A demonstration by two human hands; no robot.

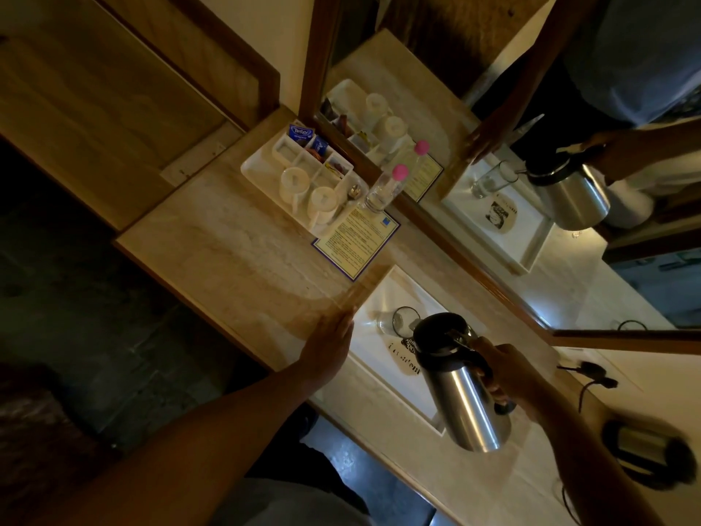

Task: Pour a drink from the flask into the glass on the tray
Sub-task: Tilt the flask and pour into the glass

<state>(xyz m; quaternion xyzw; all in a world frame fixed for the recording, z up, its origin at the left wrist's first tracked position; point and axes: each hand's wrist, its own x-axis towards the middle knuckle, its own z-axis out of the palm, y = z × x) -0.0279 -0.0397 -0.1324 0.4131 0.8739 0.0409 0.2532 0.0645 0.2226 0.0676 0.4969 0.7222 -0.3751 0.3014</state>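
Observation:
A steel flask [468, 400] with a black lid and handle is lifted over the white tray [373, 298] and tipped, its spout right at the rim of the clear glass [396, 320] standing on that tray. My right hand [506, 373] is shut on the flask's handle. My left hand [330, 345] lies flat with fingers together on the tray's near left edge, holding nothing. Whether liquid is flowing is too dim to tell.
A second white tray [258, 170] at the back holds cups, tea sachets and a spoon. Beside it stand a pink-capped bottle [385, 187] and a printed card [356, 242]. A mirror [531, 146] runs along the counter. An electric kettle [645, 451] and cable [586, 377] sit at the right.

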